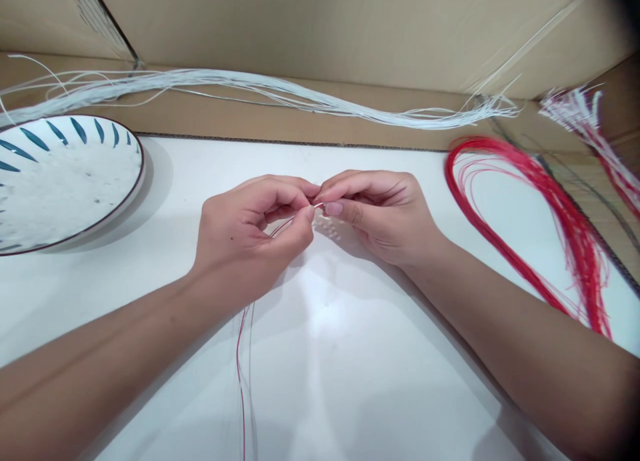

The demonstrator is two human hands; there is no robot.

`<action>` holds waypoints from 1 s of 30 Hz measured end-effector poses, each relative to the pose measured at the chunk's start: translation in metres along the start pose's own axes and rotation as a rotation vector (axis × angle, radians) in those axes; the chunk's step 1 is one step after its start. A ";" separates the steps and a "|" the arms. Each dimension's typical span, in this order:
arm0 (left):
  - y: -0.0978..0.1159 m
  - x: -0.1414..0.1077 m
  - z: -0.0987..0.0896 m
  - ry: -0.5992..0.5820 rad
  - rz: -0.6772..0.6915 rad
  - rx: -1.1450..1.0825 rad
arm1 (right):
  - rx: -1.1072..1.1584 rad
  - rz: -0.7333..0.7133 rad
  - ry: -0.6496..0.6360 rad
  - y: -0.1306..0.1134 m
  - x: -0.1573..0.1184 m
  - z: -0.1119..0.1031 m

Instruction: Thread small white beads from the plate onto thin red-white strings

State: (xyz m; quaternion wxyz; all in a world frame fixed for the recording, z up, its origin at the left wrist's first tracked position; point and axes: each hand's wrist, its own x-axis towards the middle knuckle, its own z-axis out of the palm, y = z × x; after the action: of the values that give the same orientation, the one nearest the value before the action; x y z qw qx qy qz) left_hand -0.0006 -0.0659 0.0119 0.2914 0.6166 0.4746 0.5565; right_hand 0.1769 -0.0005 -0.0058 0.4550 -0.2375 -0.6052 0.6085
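Near the middle of the view, my left hand (255, 234) and my right hand (383, 214) meet at their fingertips. Thumb and fingers of my left hand pinch a thin red and white cord (241, 354), which passes under that hand and hangs down toward the bottom edge. My right hand is closed in a pinch at the cord's whitish end, between the two thumbs; the exact tip is hidden by the fingers. Several small white beads (327, 229) lie on the white tabletop (330, 354) just below the fingertips.
A plate (65, 181) with dark leaf marks, holding small white pieces, stands at the left. White strands (280, 91) stretch along the cardboard (320, 124) at the back. A looped bundle of red cords (540, 227) lies at the right, with red and white strands (595, 131) behind it.
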 end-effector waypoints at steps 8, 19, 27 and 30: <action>0.001 0.000 -0.002 -0.024 0.022 0.058 | 0.006 -0.012 0.052 -0.001 -0.002 0.004; 0.000 0.000 -0.002 -0.041 0.008 0.044 | -0.078 -0.061 0.065 -0.005 -0.003 0.005; -0.003 0.003 -0.004 -0.068 0.026 0.074 | -0.188 -0.094 0.082 -0.010 -0.005 0.010; -0.003 0.004 -0.004 -0.052 -0.005 0.038 | -0.229 -0.121 0.058 -0.011 -0.004 0.009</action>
State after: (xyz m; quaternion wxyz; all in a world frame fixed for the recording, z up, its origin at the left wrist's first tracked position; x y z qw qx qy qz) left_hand -0.0052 -0.0619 0.0120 0.2931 0.6353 0.4789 0.5302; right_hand 0.1736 -0.0099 0.0048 0.4781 -0.2686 -0.6705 0.4997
